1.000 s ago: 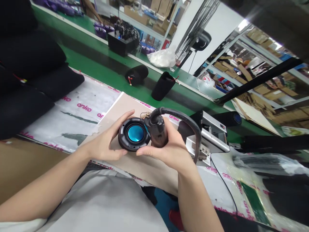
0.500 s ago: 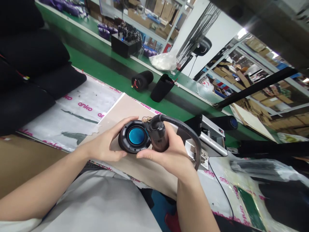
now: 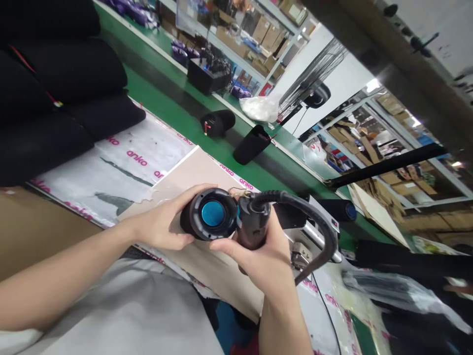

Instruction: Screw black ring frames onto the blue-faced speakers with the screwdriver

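Note:
My left hand [image 3: 162,222] is wrapped round the side of a black cylindrical speaker [image 3: 201,231], whose ringed end with a shiny blue disc faces up towards me. In my right hand [image 3: 258,264] is a dark, thick-handled corded power tool [image 3: 253,224], probably an electric screwdriver; its tip is hidden. The thumb of that hand also presses against the speaker's near rim. A thick black cable [image 3: 321,222] arches from the tool's top to the right. Beneath both hands lies a beige board [image 3: 185,172].
Two black cylinders with red wires, one [image 3: 218,122] left of the other [image 3: 252,144], lie on the green conveyor [image 3: 155,84]. At the left are stacked black rolls [image 3: 66,123]. A silver metal device [image 3: 318,231] stands right of my hands. Clear plastic [image 3: 402,283] lies further right.
The speaker has tilted a little, so more of its side shows. Both hands, with speaker and tool, sit slightly lower and further right in view. The camera has shifted too.

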Available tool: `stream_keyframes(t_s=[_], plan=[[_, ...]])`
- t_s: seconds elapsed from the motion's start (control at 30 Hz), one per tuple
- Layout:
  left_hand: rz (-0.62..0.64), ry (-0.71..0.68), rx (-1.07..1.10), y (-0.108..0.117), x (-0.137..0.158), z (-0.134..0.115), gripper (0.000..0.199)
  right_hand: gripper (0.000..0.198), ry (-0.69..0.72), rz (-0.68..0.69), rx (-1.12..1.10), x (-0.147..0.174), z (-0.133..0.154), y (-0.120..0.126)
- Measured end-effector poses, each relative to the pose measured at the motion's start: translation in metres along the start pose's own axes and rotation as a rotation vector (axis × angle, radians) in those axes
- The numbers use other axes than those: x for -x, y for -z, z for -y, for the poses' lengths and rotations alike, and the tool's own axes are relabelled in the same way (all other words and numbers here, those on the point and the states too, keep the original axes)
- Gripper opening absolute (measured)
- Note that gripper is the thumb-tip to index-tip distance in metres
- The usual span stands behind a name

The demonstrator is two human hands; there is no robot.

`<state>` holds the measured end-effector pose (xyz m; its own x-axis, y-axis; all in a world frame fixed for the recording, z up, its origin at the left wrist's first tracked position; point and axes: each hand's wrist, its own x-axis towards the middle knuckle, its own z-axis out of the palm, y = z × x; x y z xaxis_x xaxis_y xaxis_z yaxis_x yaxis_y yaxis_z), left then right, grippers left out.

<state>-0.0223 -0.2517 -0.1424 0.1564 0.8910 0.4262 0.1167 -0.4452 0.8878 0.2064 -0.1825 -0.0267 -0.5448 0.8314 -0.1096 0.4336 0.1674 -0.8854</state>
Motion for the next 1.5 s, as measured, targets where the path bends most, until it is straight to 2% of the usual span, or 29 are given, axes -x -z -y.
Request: stream_keyframes(t_s=[0.17,0.27,0.4,0.57,0.67,0.73,0.83,0.9,0.97,1.03,1.13,1.2,1.23,1.27,1.33,1.5], plan=[[-0.031,-0.011,-0.019,0.0,0.002,0.002,0.105,0.082,-0.031,0.101,0.147,-0.005,0.004,0.005],[-0.029,-0.01,-0.019,0.0,0.002,0.0,0.102,0.078,-0.021,0.11,0.21,-0.007,0.005,0.008],[-0.03,0.025,-0.047,0.001,-0.001,-0.008,0.102,0.083,-0.017,0.125,0.331,-0.01,0.007,0.014],[-0.036,0.072,-0.024,-0.001,0.0,-0.011,0.111,0.079,0.04,0.228,0.238,-0.022,0.011,0.018],[-0.181,0.084,-0.014,-0.01,-0.003,-0.012,0.131,0.078,0.054,0.225,0.135,-0.027,0.01,0.014],[-0.313,0.08,-0.045,-0.018,-0.007,-0.014,0.136,0.075,0.094,0.213,0.053,-0.03,0.007,0.011],[-0.404,0.128,-0.11,-0.026,-0.014,-0.021,0.118,0.067,0.223,0.237,-0.009,-0.032,-0.001,0.01],[-0.424,0.165,-0.163,-0.027,-0.017,-0.025,0.101,0.063,0.233,0.245,-0.012,-0.03,-0.007,0.015],[-0.424,0.171,-0.209,-0.025,-0.017,-0.027,0.091,0.057,0.157,0.141,-0.111,-0.021,-0.012,0.027],[-0.415,0.157,-0.255,-0.022,-0.014,-0.027,0.086,0.051,0.166,-0.117,-0.36,-0.004,-0.017,0.044],[-0.419,0.148,-0.374,-0.018,-0.008,-0.024,0.085,0.047,0.405,-0.619,-0.689,0.028,-0.024,0.073],[-0.406,0.152,-0.45,-0.019,-0.008,-0.023,0.086,0.048,0.532,-0.89,-0.701,0.047,-0.029,0.09],[-0.38,0.156,-0.476,-0.022,-0.01,-0.023,0.087,0.051,0.56,-0.982,-0.669,0.053,-0.032,0.097],[-0.343,0.156,-0.486,-0.026,-0.014,-0.024,0.087,0.055,0.568,-1.04,-0.632,0.057,-0.036,0.102],[-0.236,0.152,-0.458,-0.04,-0.024,-0.025,0.088,0.062,0.532,-1.072,-0.578,0.058,-0.043,0.109],[-0.058,0.06,-0.313,-0.086,-0.058,-0.02,0.088,0.069,0.466,-0.986,-0.527,0.043,-0.047,0.119]])
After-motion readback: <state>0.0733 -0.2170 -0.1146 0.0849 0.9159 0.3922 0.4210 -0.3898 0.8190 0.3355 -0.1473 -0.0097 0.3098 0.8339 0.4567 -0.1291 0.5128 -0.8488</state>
